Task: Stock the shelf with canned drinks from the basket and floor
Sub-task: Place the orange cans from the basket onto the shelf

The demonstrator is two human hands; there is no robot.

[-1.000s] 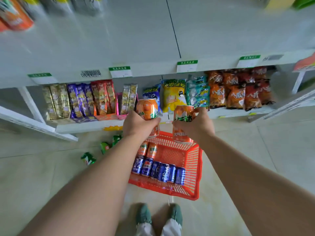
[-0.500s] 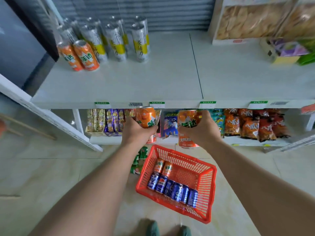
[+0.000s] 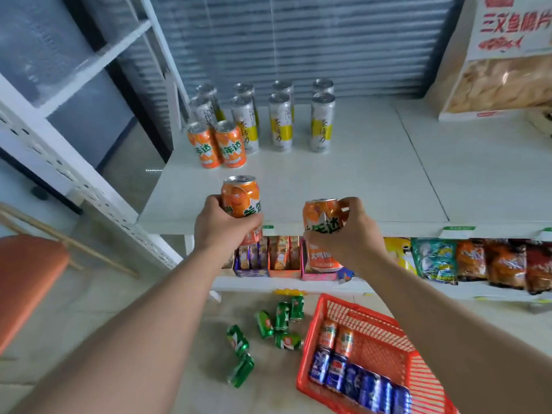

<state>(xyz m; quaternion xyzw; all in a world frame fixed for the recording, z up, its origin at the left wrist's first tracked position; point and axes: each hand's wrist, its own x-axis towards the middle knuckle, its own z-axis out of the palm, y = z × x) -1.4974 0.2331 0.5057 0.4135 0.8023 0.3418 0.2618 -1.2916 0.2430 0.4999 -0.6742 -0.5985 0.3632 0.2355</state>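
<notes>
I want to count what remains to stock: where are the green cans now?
In the head view, the green cans lie scattered on the floor at lower centre, just left of the red basket and in front of the bottom shelf.

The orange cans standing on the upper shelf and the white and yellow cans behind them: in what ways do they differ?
The orange cans are short and stout; the white and yellow cans are tall and slim. The orange cans are two, side by side; the white and yellow cans are eight, in two rows of four. Both kinds stand upright on the shelf.
</notes>
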